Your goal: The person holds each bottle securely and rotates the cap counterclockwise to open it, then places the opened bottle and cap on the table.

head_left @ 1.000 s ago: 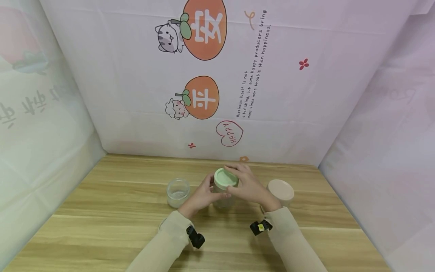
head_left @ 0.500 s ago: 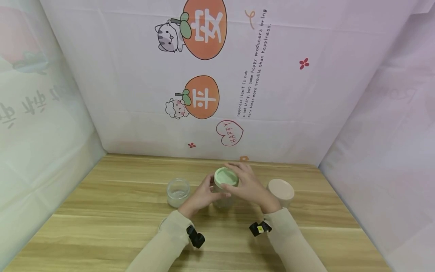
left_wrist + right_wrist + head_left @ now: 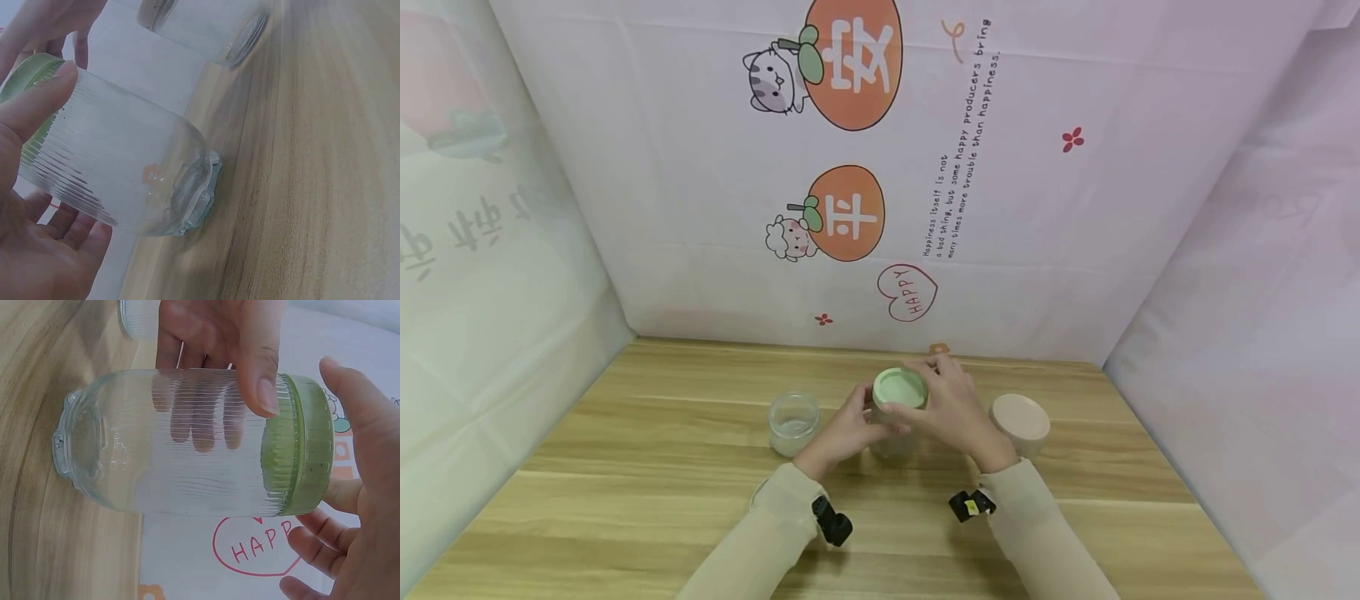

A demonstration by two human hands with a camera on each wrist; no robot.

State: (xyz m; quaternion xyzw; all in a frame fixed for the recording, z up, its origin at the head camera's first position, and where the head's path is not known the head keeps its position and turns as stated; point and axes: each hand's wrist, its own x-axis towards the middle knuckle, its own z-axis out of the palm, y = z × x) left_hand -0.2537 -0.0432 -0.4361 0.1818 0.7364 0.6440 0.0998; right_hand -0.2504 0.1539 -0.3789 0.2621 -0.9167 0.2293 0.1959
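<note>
Fingers [image 3: 331, 531] of the right hand [image 3: 955, 408] are half spread, curved round the green lid [image 3: 900, 389], and now slightly shifted along its rim, so turning is suggested, while the upright glass jar [image 3: 187, 475] on the table [image 3: 662, 500] is gripped by the left hand [image 3: 846, 433].

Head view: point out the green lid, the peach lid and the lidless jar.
Green lid [image 3: 900, 388], head view: top face.
Peach lid [image 3: 1021, 417], head view: top face.
Lidless jar [image 3: 792, 440], head view: front wall.
</note>
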